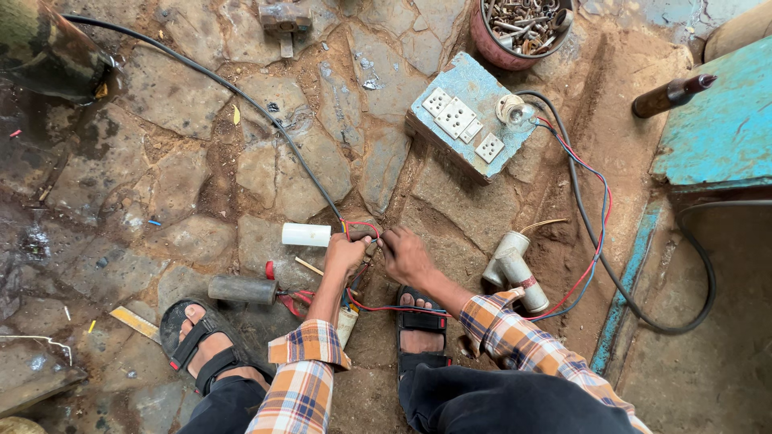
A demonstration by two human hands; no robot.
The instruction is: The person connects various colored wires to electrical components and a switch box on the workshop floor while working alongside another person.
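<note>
Two hands pinch thin red wires over a stone floor (185, 104): left hand (346, 253), right hand (404, 253). A blue socket board (470, 116) lies at one o'clock

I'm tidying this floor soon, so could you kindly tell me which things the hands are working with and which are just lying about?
In use:
- left hand and right hand, pinching the wire ends
- red wire
- black cable
- switchboard, joined by the wires

Lying about:
- white tube
- grey cylinder
- pipe fitting
- bowl of scrap metal
- hammer
</note>
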